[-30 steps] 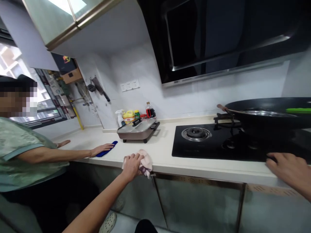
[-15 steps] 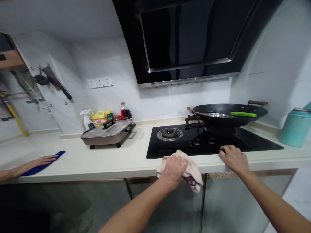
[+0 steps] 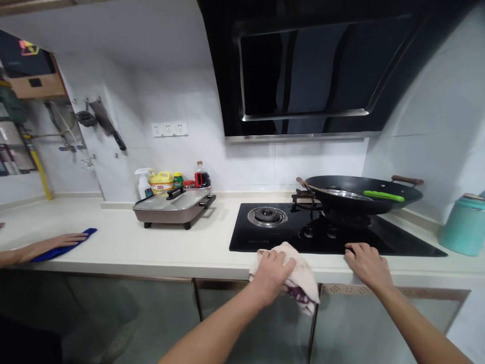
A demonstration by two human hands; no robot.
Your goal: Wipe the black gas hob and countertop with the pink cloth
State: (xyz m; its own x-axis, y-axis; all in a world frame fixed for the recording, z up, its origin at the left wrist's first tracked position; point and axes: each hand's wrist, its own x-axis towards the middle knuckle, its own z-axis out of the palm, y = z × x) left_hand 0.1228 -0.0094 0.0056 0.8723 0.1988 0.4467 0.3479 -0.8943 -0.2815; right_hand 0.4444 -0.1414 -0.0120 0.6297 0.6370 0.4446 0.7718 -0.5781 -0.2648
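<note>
Hands at the near edge of the counter: my left hand is clamped on a pale pink cloth, pressing it down where the counter meets the front rim of the black gas hob. The cloth lies under and to the right of that hand, its loose end drooping over the counter lip toward the cabinet fronts below. Just to the right, well clear of the cloth, my right hand rests palm-down with fingers spread and holding nothing, its fingertips touching the hob's near edge. Farther back on the hob, a bare burner sits left of a wide black wok, which carries a green-handled utensil. Left along the counter stands a lidded electric pan, with bottles grouped behind it against the wall. At the far left, another person's hand lies flat on a blue cloth. A teal container stands at the far right, and a dark range hood hangs above.
</note>
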